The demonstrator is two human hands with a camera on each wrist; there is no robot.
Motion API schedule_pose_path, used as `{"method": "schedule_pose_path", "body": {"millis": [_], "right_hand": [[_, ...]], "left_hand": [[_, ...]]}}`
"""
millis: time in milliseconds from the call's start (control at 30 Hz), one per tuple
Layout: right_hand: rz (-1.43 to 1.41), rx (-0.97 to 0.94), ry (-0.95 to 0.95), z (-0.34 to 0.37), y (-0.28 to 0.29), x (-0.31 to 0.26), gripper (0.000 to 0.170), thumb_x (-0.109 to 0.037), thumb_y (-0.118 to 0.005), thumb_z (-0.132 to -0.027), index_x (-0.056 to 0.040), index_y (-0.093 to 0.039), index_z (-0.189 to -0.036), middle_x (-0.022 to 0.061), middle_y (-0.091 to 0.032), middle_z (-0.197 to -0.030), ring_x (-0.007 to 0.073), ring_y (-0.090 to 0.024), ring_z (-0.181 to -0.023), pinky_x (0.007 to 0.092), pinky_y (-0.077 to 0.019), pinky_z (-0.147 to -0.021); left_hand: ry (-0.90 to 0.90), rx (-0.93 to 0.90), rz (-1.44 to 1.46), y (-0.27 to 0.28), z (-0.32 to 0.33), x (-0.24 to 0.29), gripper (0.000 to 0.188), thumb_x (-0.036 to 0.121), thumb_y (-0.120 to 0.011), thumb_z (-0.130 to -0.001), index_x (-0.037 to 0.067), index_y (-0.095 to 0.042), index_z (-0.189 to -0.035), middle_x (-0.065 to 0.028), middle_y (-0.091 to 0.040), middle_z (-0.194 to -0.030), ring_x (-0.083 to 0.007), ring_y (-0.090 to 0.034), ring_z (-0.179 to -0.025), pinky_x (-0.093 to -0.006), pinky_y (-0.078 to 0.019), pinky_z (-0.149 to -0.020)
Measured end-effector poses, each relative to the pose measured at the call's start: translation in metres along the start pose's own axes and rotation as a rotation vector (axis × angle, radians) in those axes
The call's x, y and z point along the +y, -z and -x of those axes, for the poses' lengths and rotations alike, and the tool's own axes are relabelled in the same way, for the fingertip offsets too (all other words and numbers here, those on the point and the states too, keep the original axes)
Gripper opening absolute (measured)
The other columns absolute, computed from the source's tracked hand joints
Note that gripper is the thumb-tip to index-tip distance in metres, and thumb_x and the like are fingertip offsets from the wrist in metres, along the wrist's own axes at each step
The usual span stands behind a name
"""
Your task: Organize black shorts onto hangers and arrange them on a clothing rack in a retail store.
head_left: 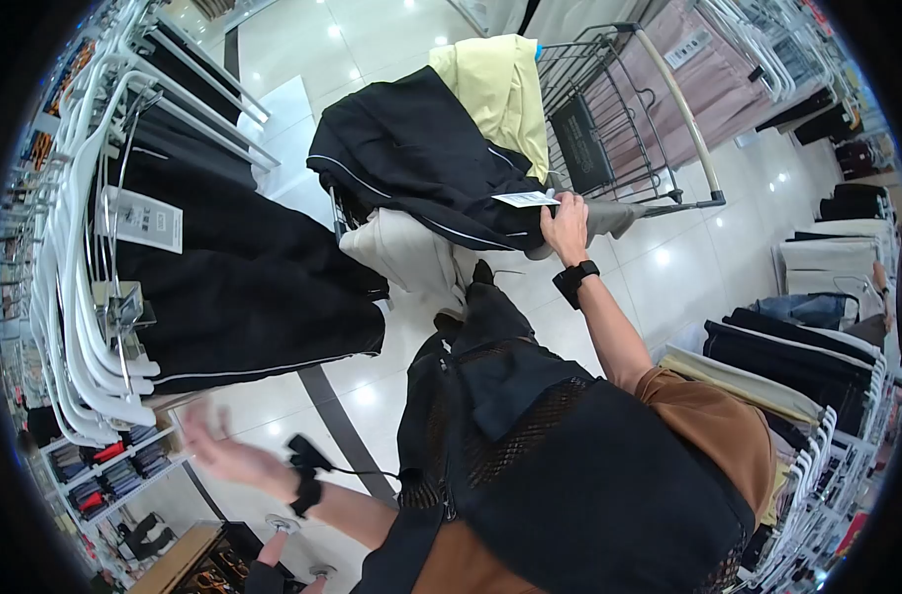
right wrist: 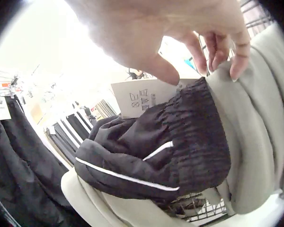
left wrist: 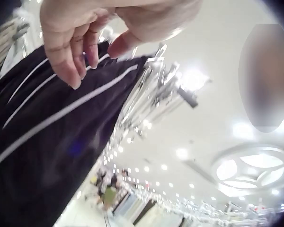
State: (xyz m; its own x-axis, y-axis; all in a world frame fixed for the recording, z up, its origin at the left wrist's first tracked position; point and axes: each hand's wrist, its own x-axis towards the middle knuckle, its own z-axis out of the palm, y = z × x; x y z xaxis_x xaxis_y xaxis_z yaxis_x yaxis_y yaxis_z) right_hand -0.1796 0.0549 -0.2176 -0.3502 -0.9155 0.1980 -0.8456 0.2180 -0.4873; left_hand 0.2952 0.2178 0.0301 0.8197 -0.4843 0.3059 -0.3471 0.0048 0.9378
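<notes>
My left hand (head_left: 228, 450), blurred in the head view, is raised beside the hanging black trousers (head_left: 243, 287) with white piping. In the left wrist view its fingers bend loosely in front of the black cloth (left wrist: 61, 123), with a gap between thumb and fingers. On the cart's load, my right hand (head_left: 567, 228) rests by the waistband of folded black trousers (head_left: 401, 148). Its thumb overlaps a white tag (right wrist: 132, 97), while the fingertips touch a grey garment (right wrist: 255, 113) next to the elastic waistband (right wrist: 199, 137). Thumb and fingers stand apart there.
The wire shopping cart (head_left: 629, 119) also carries a pale yellow garment (head_left: 495, 84) and a cream one (head_left: 406, 252). White hangers (head_left: 85, 247) line a rack on the left. Folded trousers (head_left: 787, 356) hang at the right. Another person's shoe (head_left: 283, 523) shows at lower left.
</notes>
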Motion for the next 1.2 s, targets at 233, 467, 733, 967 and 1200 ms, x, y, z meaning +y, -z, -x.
{"method": "schedule_pose_path", "body": {"millis": [233,467,733,967,1200], "right_hand": [[-0.162,0.147,-0.262,0.017,-0.02,-0.028,0.053,-0.014,-0.071,-0.075,-0.0002,-0.044,-0.118,0.0262,-0.044,-0.115,0.0441,-0.045,-0.108,0.0476,-0.0378,-0.094],[-0.863,-0.127,-0.776,0.044,-0.061,-0.004,0.047,-0.024,-0.078,-0.077,0.0062,-0.054,-0.104,0.017,-0.062,-0.097,0.0274,-0.059,-0.087,0.0393,-0.0455,-0.074],[-1.404,-0.777,-0.791,0.103,0.095,-0.145,0.017,-0.016,-0.065,-0.088,-0.0092,-0.063,-0.103,-0.0014,-0.065,-0.091,0.005,-0.058,-0.072,0.0191,-0.0406,-0.051],[-1.415,-0.747,-0.309,0.117,0.103,-0.107,0.011,-0.01,-0.059,-0.091,-0.004,-0.06,-0.1,0.0012,-0.066,-0.08,0.0091,-0.063,-0.073,0.0206,-0.0464,-0.056],[-0.424,-0.378,0.551,0.112,0.068,-0.082,0.073,-0.003,-0.063,-0.064,-0.0026,-0.041,-0.134,0.0177,-0.041,-0.136,0.038,-0.04,-0.125,0.0428,-0.0365,-0.104]], "left_hand": [[0.057,-0.805,-0.345,-0.057,0.083,-0.059,0.012,0.012,-0.059,-0.093,0.0,-0.063,-0.095,-0.0081,-0.066,-0.089,-0.0168,-0.063,-0.08,-0.0286,-0.0507,-0.069],[-0.441,-1.29,-0.383,-0.127,0.122,-0.048,0.023,0.01,-0.064,-0.084,0.0,-0.061,-0.104,-0.016,-0.063,-0.101,-0.0331,-0.059,-0.099,-0.0397,-0.0479,-0.084],[-0.9,-1.19,-0.174,-0.173,0.165,-0.054,0.06,0.002,-0.068,-0.068,0.005,-0.053,-0.126,-0.0165,-0.057,-0.117,-0.0353,-0.052,-0.114,-0.0437,-0.0428,-0.096],[-0.926,-1.1,-0.091,-0.127,0.128,-0.055,0.048,-0.012,-0.058,-0.058,0.002,-0.066,-0.103,-0.0123,-0.056,-0.071,-0.0299,-0.058,-0.065,-0.0374,-0.0466,-0.059],[-1.009,-1.044,0.016,-0.072,0.125,-0.009,0.053,-0.001,-0.063,-0.044,-0.004,-0.065,-0.097,-0.0086,-0.048,-0.062,-0.0254,-0.051,-0.054,-0.0357,-0.0388,-0.048]]}}
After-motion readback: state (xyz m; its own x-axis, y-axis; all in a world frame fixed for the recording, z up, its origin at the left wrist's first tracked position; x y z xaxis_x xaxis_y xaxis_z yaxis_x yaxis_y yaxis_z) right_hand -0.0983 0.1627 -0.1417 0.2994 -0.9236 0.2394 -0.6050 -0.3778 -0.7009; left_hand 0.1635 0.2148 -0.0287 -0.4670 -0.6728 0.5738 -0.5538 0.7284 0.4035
